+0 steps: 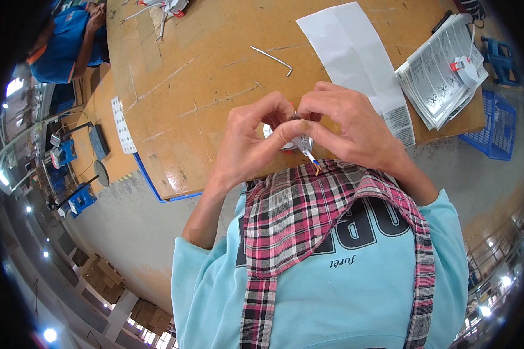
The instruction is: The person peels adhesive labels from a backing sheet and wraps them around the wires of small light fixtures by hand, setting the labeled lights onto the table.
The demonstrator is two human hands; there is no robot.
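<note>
Close to the table's near edge, both my hands meet over a small white round fitting with a short white cable (310, 155). The cable's end shows blue and orange-brown wires and points toward my checked apron (297, 215). My left hand (251, 135) is closed, its thumb and fingers pinching the fitting. From the other side my right hand (346, 121) grips it too, fingers bent and thumb pressed in. My fingertips hide most of the fitting; a bit of its white rim shows beside the left thumb.
A bent hex key (273, 60) lies on the wooden table (180, 110) beyond my hands. A white paper sheet (361, 58) and a stack of leaflets (434, 84) with another white fitting (464, 71) lie at right. A blue crate (492, 125) stands below. Another person (64, 46) sits at far left.
</note>
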